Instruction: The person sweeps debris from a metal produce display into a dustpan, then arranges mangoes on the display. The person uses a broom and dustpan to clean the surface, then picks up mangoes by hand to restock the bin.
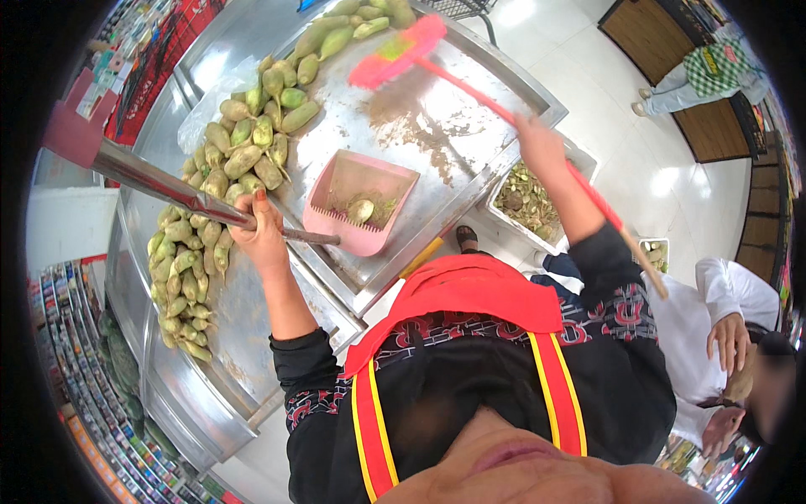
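Observation:
My left hand [259, 234] grips the metal handle of a pink long-handled dustpan [365, 241]. The pan rests on a stainless-steel display table [327, 280] and holds dirt, plant scraps and a pale round piece. In my right hand [543, 148] is the pink and wooden shaft of a broom. The broom's head [398, 51], pink with a yellow-green patch, is blurred above the tabletop's far part. Brown wet dirt [409, 116] is smeared on the metal below it. Green radishes [242, 160] lie heaped along the table's left side, close to my left hand.
A white foam box [526, 201] of vegetable scraps stands on the floor at right, beyond the table's raised rim. A person in white [683, 340] is close on my right; another in a checked apron [718, 68] stands farther off. A clear plastic bag [211, 113] lies by the radishes.

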The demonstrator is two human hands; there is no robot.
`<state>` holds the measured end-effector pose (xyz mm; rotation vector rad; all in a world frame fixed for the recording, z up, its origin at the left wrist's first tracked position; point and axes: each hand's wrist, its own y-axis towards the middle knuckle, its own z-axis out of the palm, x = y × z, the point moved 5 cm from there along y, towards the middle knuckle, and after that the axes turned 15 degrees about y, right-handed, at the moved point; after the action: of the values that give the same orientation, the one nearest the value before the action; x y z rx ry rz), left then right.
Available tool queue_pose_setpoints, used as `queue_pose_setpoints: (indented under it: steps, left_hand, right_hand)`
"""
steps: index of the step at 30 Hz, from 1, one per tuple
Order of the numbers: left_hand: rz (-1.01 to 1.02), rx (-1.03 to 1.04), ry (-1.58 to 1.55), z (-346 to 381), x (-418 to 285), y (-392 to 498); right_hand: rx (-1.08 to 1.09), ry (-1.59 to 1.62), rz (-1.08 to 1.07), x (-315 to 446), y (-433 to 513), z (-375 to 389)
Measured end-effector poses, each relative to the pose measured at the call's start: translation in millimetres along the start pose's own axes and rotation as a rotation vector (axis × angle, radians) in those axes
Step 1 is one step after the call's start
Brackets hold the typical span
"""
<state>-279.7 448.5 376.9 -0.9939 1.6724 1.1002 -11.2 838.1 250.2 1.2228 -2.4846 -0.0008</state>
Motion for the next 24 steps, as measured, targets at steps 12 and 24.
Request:
queue_pose_setpoints:
  steps: [12, 24]
  left_hand:
    - [-0.004, -0.023, 0.037, -2.8, 0.2, -3.2]
    - [-0.059, 0.051, -0.035, 2.9, 2.7, 1.8]
  right_hand:
    - [0.169, -0.169, 0.104, -21.1, 75.2, 9.6]
    - [0.342, -0.152, 0.484, -3.5, -85.5, -130.8]
